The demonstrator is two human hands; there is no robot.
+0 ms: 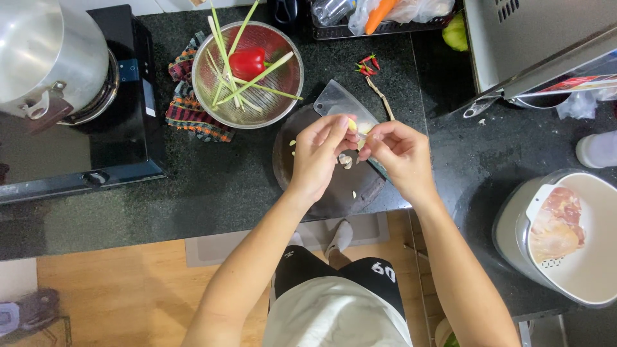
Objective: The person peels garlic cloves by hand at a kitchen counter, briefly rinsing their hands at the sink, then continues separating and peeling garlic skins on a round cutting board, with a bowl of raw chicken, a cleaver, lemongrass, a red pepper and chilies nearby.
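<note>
A: Hands first. Left hand (pixel 319 154) and right hand (pixel 396 153) meet fingertip to fingertip over the round dark cutting board (pixel 334 193), both pinched on one small pale garlic clove (pixel 353 126).

B: Where does the clove lie against them?

A: Right between the two, at the far tips of the fingers, a little toward the back edge of the counter (pixel 212 186). Left thumb and forefinger cover most of it; neither hand is nearer, both touch. Long axis I cannot tell, too little shows.

B: Surfaces?

A: Clove looks smooth, yellowish-white. Thin papery bits of peel (pixel 346 160) lie scattered on the board beneath. A cleaver (pixel 339 101) with a broad grey blade rests on the board's far side, partly under the hands. Counter is speckled black stone.

B: Surroundings?

A: Metal colander (pixel 283 96) toward the back, holding a glossy red pepper (pixel 247 62) and long green stalks (pixel 257 78), on a checked cloth (pixel 186 109). Small red chillies (pixel 367 64) near the back edge. White bowl (pixel 594 270) with raw chicken (pixel 556 225) at the right end. Steel pot (pixel 45 54) on a black stove (pixel 122 128) at the left.
</note>
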